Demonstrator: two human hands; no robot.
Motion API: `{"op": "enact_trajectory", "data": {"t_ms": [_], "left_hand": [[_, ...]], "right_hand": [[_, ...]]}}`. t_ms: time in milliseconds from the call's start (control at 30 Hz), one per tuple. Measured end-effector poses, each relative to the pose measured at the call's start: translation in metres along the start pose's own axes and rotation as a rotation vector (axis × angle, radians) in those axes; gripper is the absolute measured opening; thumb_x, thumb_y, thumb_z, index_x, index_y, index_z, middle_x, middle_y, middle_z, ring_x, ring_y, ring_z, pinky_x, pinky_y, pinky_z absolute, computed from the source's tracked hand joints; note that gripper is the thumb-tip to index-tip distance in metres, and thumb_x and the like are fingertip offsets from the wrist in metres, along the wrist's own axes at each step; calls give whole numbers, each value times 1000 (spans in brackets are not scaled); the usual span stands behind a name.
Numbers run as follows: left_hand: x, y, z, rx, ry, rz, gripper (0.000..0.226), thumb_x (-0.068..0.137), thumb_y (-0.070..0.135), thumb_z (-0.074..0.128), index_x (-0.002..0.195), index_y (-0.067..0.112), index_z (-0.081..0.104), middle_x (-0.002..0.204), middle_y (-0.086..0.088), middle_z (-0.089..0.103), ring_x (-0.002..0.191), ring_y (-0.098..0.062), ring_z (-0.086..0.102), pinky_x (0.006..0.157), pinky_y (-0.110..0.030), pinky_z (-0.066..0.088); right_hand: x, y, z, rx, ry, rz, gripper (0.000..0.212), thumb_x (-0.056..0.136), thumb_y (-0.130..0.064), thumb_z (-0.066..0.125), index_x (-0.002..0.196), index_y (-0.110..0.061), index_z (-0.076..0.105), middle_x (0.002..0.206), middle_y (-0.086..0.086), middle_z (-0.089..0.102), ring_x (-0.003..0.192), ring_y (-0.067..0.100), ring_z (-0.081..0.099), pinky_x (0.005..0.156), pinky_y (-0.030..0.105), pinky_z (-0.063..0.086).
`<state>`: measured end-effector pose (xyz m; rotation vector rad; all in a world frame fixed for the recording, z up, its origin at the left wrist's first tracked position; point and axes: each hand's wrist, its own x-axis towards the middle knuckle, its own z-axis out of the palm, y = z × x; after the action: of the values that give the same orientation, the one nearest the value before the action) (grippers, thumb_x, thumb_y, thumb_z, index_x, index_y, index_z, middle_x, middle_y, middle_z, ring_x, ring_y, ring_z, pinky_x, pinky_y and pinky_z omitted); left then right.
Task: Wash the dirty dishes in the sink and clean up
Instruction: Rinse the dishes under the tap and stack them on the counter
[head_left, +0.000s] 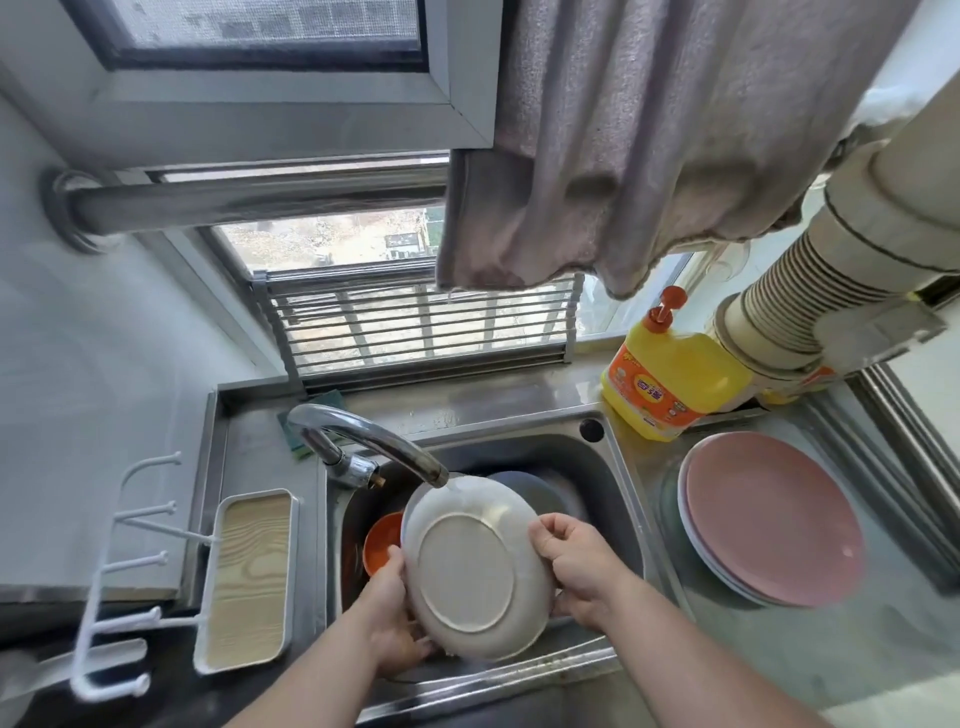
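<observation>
A pale grey plate (470, 566) is held tilted over the steel sink (618, 493), its underside facing me, its top edge just under the faucet spout (395, 447). My left hand (389, 618) grips its lower left rim. My right hand (576, 566) grips the right rim, fingers curled over the edge. Below the plate in the basin sit an orange bowl (382, 543) and a dark dish (540, 491), both partly hidden.
Pink and white plates (769, 519) are stacked on the drainboard at right. A yellow detergent bottle (670, 379) stands behind the sink. A wood-topped white tray (249, 577) and hook rack (119, 571) are at left. A grey cloth (623, 156) hangs overhead.
</observation>
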<state>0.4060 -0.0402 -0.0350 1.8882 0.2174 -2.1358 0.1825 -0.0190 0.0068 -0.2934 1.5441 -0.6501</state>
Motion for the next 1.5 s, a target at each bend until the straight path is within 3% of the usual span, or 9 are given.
{"op": "enact_trajectory", "data": {"t_ms": [133,233,467,833,1000,1167,1267,1333,1500], "left_hand": [[6,9,-14,-41,-37,-3,56,96,60,62,126,13,69,121,-20,73,110,-44,70,93,-63,57],[-1,15,-22,-83,-130,-37,45,94,37,70,129,9,69,122,-25,73,106,-48,72,89,-66,58],[-10,40,-28,-517,-101,-78,49,97,20,72,138,-3,57,121,-25,71,79,-42,76,38,-53,56],[-18,48,15,-532,-281,70,39,110,22,50,133,-9,58,96,-31,75,70,-42,77,46,-45,60],[-38,21,56,-418,-378,14,53,113,34,40,136,-11,54,123,-34,69,100,-49,74,69,-58,64],[-46,8,62,-149,-351,-3,54,109,46,42,137,3,59,124,-25,72,109,-42,73,73,-54,65],[-46,6,52,88,-266,29,50,108,49,45,130,7,63,116,-21,76,104,-39,76,74,-49,66],[-42,3,42,218,-182,61,51,107,51,48,129,8,64,109,-20,78,96,-35,78,68,-43,66],[-30,3,13,270,-65,118,48,103,50,58,127,10,67,107,-17,79,94,-33,79,68,-40,62]], "right_hand": [[4,-11,20,197,-58,73,17,105,-18,62,115,-6,67,94,12,73,83,27,66,73,57,61],[8,-22,36,355,-90,91,25,101,0,61,126,4,62,110,23,73,93,35,70,74,53,63],[31,-44,59,727,-23,136,25,97,14,58,122,19,57,125,37,63,111,50,67,67,54,64],[53,-26,-21,747,173,188,26,107,-5,52,125,12,58,81,23,73,53,27,73,41,31,57],[37,-6,-65,756,212,246,19,109,-3,42,107,11,55,96,26,66,82,36,66,37,40,56],[8,1,-72,673,181,217,30,81,14,56,110,8,62,81,26,75,72,41,74,54,52,61],[9,11,-74,607,283,206,25,110,-5,39,117,0,63,90,21,77,85,39,73,62,54,62],[15,17,-68,481,340,198,33,111,-29,47,129,-5,61,108,21,75,101,40,70,81,63,59],[10,11,-27,307,252,180,44,105,-53,50,116,-13,66,104,19,77,92,42,75,76,67,60]]}}
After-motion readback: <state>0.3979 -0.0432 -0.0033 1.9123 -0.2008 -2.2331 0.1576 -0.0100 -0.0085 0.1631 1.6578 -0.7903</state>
